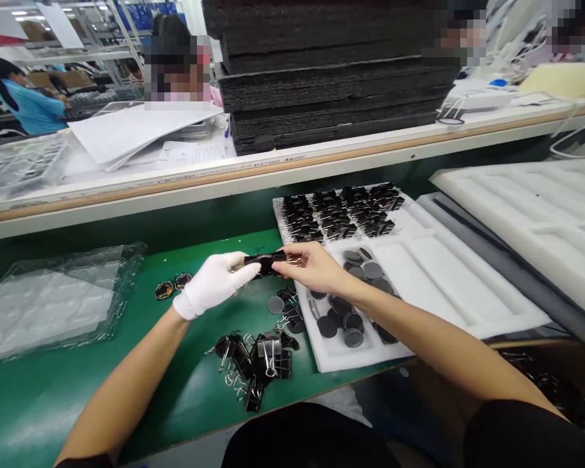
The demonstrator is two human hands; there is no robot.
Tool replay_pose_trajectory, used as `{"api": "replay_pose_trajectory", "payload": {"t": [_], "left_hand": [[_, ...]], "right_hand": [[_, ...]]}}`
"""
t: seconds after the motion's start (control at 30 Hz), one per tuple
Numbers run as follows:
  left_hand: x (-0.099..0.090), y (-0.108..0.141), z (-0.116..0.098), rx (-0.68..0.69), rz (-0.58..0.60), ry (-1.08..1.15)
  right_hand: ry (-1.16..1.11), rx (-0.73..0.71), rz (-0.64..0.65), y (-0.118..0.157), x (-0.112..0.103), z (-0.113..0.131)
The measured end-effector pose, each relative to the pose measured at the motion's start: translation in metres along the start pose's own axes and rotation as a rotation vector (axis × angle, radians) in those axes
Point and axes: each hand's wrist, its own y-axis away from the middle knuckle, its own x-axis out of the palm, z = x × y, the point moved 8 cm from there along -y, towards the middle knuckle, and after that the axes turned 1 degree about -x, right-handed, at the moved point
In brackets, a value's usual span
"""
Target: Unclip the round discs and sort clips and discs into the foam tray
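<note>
My left hand (213,279), in a white glove, is closed on the left side of a dark round piece (265,264) held above the green table. From the right, my bare right hand (319,265) grips a black binder clip (281,255) at the edge of the same piece; the clip's wire handles lie under the fingers. Below the hands lies a pile of black binder clips (258,364), some with round pieces among them. A grey disc (275,305) rests beside more clips. Two round parts with coppery bits (164,290) sit left of the glove.
A white foam tray (448,273) on the right bears rows of clipped pieces (341,211) and loose dark discs (353,322). More foam trays (531,195) lie beyond it. Clear plastic trays (53,299) lie at left. A ledge (224,182) runs behind, with stacked black sheets (331,84); people sit beyond.
</note>
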Motion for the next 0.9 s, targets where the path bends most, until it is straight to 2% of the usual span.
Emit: {"api": "replay_pose_trajectory", "payload": {"t": [0.13, 0.27, 0.37, 0.43, 0.53, 0.63, 0.7, 0.8, 0.9], "left_hand": [[0.009, -0.006, -0.010, -0.033, 0.032, -0.026], [0.021, -0.010, -0.019, -0.026, 0.103, -0.057], [0.020, -0.013, -0.016, 0.064, 0.091, -0.096], [0.017, -0.018, 0.000, 0.061, 0.078, -0.141], [0.017, -0.028, 0.038, -0.032, 0.058, -0.207], [0.025, -0.037, 0.067, -0.091, 0.059, -0.214], [0.029, -0.041, 0.076, -0.103, 0.040, -0.216], [0.031, -0.042, 0.080, -0.126, 0.002, -0.220], [0.030, -0.040, 0.080, -0.161, -0.012, -0.212]], "right_hand": [[-0.079, 0.037, -0.010, 0.010, -0.007, -0.003], [-0.272, 0.160, 0.044, 0.021, -0.015, -0.011], [-0.325, 0.162, 0.051, 0.031, -0.044, -0.011], [-0.259, 0.091, -0.011, 0.037, -0.086, -0.010], [-0.053, -0.013, -0.239, 0.047, -0.184, -0.018], [0.166, 0.003, -0.569, 0.058, -0.294, -0.045], [0.250, 0.076, -0.662, 0.058, -0.346, -0.072], [0.354, 0.126, -0.677, 0.052, -0.390, -0.106], [0.429, 0.144, -0.657, 0.047, -0.409, -0.131]]}}
